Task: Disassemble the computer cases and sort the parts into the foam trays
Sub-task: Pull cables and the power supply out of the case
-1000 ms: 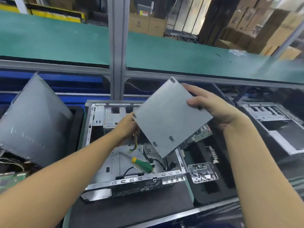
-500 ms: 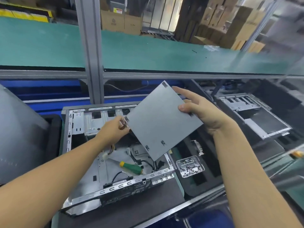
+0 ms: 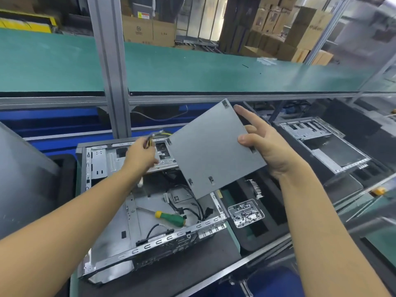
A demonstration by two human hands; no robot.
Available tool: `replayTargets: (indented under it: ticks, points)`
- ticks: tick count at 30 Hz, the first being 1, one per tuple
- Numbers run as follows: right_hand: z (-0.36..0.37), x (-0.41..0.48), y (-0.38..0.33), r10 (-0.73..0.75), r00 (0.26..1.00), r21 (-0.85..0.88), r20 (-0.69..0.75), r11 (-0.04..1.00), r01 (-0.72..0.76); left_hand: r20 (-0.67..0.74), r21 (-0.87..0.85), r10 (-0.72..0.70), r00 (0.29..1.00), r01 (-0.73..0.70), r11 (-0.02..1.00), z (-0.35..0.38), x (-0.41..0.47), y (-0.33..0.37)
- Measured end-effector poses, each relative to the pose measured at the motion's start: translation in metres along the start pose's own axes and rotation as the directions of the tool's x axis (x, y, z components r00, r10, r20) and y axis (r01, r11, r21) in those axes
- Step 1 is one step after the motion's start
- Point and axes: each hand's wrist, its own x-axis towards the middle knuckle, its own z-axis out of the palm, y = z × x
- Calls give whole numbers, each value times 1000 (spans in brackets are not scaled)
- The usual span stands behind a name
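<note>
Wires (image 3: 151, 139) run from the left hand (image 3: 141, 155) toward the grey panel (image 3: 214, 151), which the right hand (image 3: 272, 146) holds tilted above the open case (image 3: 171, 237). The right grip is clamped on the panel's right edge, thumb in front and index finger straight. The left grip is closed round the wires, probably to lift them clear of the frame so the part comes free. It may be a power supply, though its depth is hidden. A screwdriver (image 3: 171, 218) lies inside the case, and a foam tray (image 3: 259, 241) waits just right.
</note>
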Motion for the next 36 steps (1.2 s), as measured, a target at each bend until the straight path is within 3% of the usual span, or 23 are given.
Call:
replayTargets:
  ticks: [2, 4, 6, 8, 11, 13, 15, 17, 18, 19, 22, 28, 36]
  points:
    - [-7, -8, -7, -21, 1000, -43, -16, 999, 20, -121, 139, 187, 975, -170, 976, -7, 0, 25]
    - [-13, -16, -14, -30, 999, -137, -23, 990, 27, -167, 280, 446, 880, -391, 877, -12, -1, 52]
    - [-13, -25, -20, -37, 999, -307, -18, 951, 30, -79, 359, 667, 740, -603, 712, -6, -7, 78]
    - [-7, -31, -24, -28, 999, -472, -44, 881, 4, 84, 364, 792, 605, -758, 541, 12, -18, 98]
    - [1, -37, -19, -13, 992, -599, -124, 798, -64, 258, 295, 881, 397, -901, 319, 45, -36, 118]
    - [-1, -44, -12, -16, 982, -594, -189, 798, -101, 331, 192, 881, 339, -938, 289, 65, -47, 126]
    - [-9, -54, -4, -30, 966, -571, -257, 811, -127, 357, 20, 867, 349, -930, 366, 82, -57, 136]
    - [-18, -63, 2, -54, 941, -563, -335, 812, -155, 448, -166, 781, 434, -818, 550, 95, -66, 147]
    - [-24, -66, 4, -62, 922, -559, -383, 810, -177, 534, -209, 726, 434, -764, 610, 105, -69, 151]
    - [-32, -68, 6, -67, 903, -560, -425, 803, -203, 610, -206, 687, 395, -759, 618, 116, -73, 156]
    - [-58, -72, 9, -102, 864, -606, -492, 753, -257, 720, -66, 633, 285, -880, 471, 158, -80, 167]
    - [-126, -60, 34, -151, 844, -712, -515, 624, -322, 696, -18, 604, 388, -832, 555, 246, -72, 185]
    - [-200, -46, 129, 124, 886, -721, -447, 536, -439, 731, 72, 489, 476, -767, 638, 357, -41, 130]
